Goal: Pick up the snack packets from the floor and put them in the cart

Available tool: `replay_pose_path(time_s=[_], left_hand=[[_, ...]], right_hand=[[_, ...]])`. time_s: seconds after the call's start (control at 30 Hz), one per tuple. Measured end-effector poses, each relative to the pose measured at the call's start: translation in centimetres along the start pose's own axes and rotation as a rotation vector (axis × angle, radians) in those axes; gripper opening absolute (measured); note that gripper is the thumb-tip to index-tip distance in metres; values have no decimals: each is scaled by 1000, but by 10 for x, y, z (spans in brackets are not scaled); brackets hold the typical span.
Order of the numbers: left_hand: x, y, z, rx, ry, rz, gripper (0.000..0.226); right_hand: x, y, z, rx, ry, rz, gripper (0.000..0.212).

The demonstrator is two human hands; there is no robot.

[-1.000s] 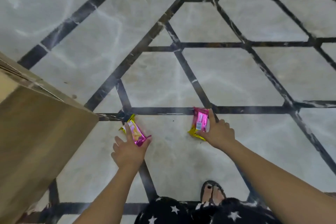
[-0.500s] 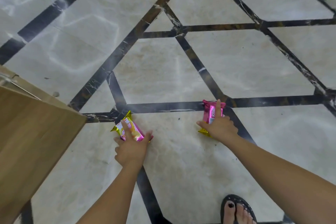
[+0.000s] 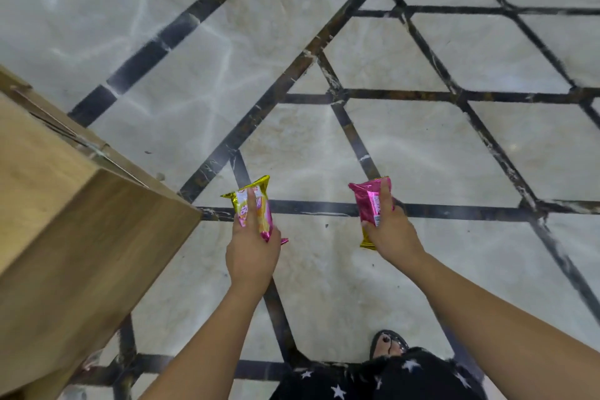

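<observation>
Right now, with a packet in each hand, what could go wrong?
1. Both wrappers look glossy and loosely held, so the yellow-pink packet in the left hand or the pink packet in the right hand could slip.
2. The wooden unit has a corner close to the left hand; a leftward swing may clip it.

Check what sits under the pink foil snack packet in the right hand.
Beneath the pink foil snack packet, gripped by the right hand, only pale marble floor shows; its underside is hidden.
</observation>
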State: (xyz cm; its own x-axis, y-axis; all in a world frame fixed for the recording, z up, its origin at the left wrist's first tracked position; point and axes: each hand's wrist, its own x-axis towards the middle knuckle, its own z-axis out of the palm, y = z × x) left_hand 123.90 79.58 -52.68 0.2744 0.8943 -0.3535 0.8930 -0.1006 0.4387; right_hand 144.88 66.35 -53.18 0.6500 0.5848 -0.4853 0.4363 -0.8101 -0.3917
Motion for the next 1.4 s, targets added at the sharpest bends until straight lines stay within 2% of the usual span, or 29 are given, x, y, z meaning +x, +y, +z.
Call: replay_pose_path(time_s=[0.23, 0.4, 0.63, 0.73, 0.87, 1.0, 1.13, 1.4], left_hand=[[-102, 93, -209, 19, -6, 40, 83], [-191, 130, -356, 7, 31, 43, 82], [-326, 137, -475, -108, 65, -2, 80], [-373, 133, -504, -222, 90, -18, 81], [-413, 113, -525, -213, 148, -34, 83], [-449, 96, -538, -183, 262, -129, 86], [-495, 93, -529, -270, 413, -275, 85], [-585, 81, -503, -323, 520, -662, 85]], right_hand=[[-129, -108, -172, 76, 61, -108, 98], [-243, -177, -281, 46, 75, -115, 98], [-394, -212, -331, 194, 63, -135, 99], [-439, -230, -345, 252, 76, -192, 97], [-472, -254, -367, 272, 55, -322, 93], [-495, -274, -374, 289, 6, -456, 91], [-515, -280, -364, 187, -114, -634, 89], [-558, -286, -334, -52, -365, -907, 87]])
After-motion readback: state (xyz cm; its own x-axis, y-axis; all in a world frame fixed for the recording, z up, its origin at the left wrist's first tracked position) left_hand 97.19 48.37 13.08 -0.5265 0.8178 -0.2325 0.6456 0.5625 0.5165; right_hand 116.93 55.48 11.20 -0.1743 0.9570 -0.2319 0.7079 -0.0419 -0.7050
